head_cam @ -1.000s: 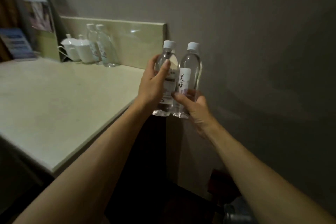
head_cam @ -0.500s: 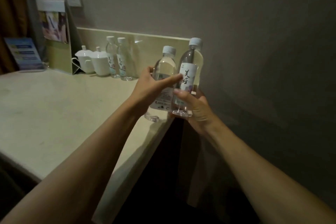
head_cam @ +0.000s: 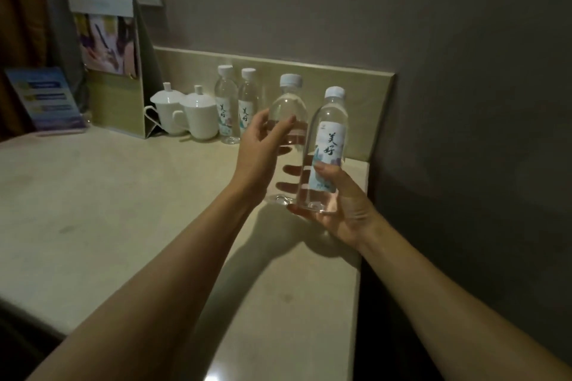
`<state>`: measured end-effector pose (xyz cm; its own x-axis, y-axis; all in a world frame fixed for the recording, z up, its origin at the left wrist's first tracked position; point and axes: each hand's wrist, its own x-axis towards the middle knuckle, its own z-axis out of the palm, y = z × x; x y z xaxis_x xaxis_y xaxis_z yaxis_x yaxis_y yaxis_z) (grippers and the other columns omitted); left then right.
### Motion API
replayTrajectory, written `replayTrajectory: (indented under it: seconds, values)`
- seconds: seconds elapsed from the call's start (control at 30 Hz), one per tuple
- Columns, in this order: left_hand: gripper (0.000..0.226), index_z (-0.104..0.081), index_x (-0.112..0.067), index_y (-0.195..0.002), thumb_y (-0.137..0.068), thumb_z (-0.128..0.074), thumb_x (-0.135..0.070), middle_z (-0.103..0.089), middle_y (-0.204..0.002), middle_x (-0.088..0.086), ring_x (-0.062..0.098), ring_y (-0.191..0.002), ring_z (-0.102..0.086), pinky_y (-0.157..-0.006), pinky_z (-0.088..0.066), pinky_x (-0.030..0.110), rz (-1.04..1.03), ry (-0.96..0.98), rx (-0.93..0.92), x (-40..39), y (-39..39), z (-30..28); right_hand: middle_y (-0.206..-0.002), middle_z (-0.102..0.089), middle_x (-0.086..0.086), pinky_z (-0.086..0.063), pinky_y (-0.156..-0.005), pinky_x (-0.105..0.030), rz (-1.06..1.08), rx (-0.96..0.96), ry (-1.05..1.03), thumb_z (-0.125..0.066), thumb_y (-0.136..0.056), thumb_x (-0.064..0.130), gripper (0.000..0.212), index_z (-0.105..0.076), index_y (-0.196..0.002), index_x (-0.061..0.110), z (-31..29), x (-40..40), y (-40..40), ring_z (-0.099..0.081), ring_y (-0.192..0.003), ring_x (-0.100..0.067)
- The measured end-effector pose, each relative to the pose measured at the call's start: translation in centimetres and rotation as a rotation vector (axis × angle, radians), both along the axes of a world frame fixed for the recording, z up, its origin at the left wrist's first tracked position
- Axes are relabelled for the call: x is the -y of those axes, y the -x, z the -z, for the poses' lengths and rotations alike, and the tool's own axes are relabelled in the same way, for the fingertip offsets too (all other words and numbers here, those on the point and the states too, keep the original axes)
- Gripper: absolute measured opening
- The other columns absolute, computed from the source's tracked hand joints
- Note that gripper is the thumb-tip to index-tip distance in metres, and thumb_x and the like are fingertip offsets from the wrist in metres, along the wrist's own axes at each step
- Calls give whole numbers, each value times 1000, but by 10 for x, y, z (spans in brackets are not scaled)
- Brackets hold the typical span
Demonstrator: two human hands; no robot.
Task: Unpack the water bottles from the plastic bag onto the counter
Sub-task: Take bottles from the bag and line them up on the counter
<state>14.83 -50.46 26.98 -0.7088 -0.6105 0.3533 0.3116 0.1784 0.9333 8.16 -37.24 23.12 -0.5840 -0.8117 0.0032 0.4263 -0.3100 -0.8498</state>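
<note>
Two bottles in the air, both over the right end of the table (head_cam: pixel 93 210). The left hand (head_cam: pixel 260 151) wraps the bottle with the plain side showing (head_cam: pixel 289 120), fingers (head_cam: pixel 280 128) curled around its middle, the base low over the table — touching it or just above, hard to say in this dim light. The right hand (head_cam: pixel 337 204) cups the labelled bottle (head_cam: pixel 329 145) from below and behind, thumb pressed on the label, fingers wrapped round the lower body; seen through the clear plastic, they are closed on it, not spread.

The risk here is the edge. The labelled bottle hangs close to the table's right edge by the dark wall (head_cam: pixel 464 102); set down too far right and it could tip off the side. The two held bottles stand just beside each other, so a nudge on release could knock one over — these are tall, narrow and smooth. Further back, two more bottles (head_cam: pixel 236 108) and a pair of white lidded cups (head_cam: pixel 185 111) stand against the low backsplash, well apart from the hands. No plastic bag in view.
</note>
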Motion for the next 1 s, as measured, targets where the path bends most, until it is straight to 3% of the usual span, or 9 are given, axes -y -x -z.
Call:
replayTrajectory:
  seconds: [0.07, 0.17, 0.27, 0.33, 0.53, 0.63, 0.7, 0.8, 1.0]
  values:
    - [72, -50, -19, -133, -76, -70, -57, -64, -120, 2, 18, -105, -66, -92, -55, 40, -64, 114, 70, 5, 4, 3, -125, -60, -27, -56, -84, -56, 32, -62, -30, -75, -73, 25, 66, -51, -133, 9, -2, 8, -1, -60, -115, -45]
    - [96, -44, -22, -137, -61, -74, -72, -55, -129, -2, 14, -112, -58, -92, -51, 36, -154, 213, 176, 10, 7, -2, -102, -69, -12, -59, -76, -47, 72, -87, -15, -76, -76, 22, 54, -57, -125, 13, -3, 16, -2, -69, -94, -28]
    - [68, -52, -26, -120, -67, -78, -60, -59, -107, -11, 12, -100, -60, -83, -55, 34, -181, 301, 147, 16, 8, -11, -94, -74, -7, -58, -79, -47, 102, -41, 54, -80, -73, 20, 48, -61, -117, 17, -5, 22, 2, -73, -86, -23]
    - [54, -57, -23, -115, -74, -76, -52, -65, -101, -1, 20, -95, -66, -83, -58, 42, -171, 301, 83, 20, 5, -15, -94, -75, -8, -58, -76, -43, 102, -48, 88, -80, -71, 19, 49, -61, -116, 17, -8, 24, 7, -74, -86, -24]
    - [46, -53, -10, -133, -95, -60, -35, -70, -112, 6, 17, -99, -71, -79, -57, 29, -3, 125, -7, 40, 5, -15, -85, -77, -2, -59, -64, -34, 193, -265, -14, -79, -70, 24, 41, -61, -106, 18, -20, 33, 16, -75, -79, -20]
    - [52, -45, -10, -142, -97, -57, -31, -66, -122, 11, 23, -111, -65, -91, -54, 37, 112, 44, 3, 57, 10, -12, -95, -77, -3, -61, -74, -38, 187, -410, -149, -81, -71, 28, 37, -68, -105, 20, -25, 39, 24, -75, -87, -20]
    - [56, -41, -11, -146, -96, -57, -32, -64, -126, 12, 27, -117, -62, -102, -50, 46, 177, 36, 15, 70, 12, -9, -102, -76, -2, -58, -84, -38, 160, -482, -245, -84, -69, 30, 47, -67, -111, 17, -27, 42, 31, -73, -95, -18]
    - [58, -42, -15, -146, -93, -57, -34, -63, -127, 10, 27, -120, -60, -107, -43, 56, 254, 45, 41, 91, 17, -7, -104, -75, 1, -55, -85, -33, 174, -565, -382, -88, -59, 35, 62, -65, -115, 20, -28, 50, 39, -72, -97, -14]
    - [47, -50, -21, -137, -93, -53, -35, -60, -129, 17, 33, -120, -58, -107, -41, 59, 394, 52, 46, 114, 30, 1, -109, -71, -8, -56, -88, -39, 334, -599, -479, -84, -67, 10, 57, -58, -118, 16, -17, 74, 44, -69, -102, -22]
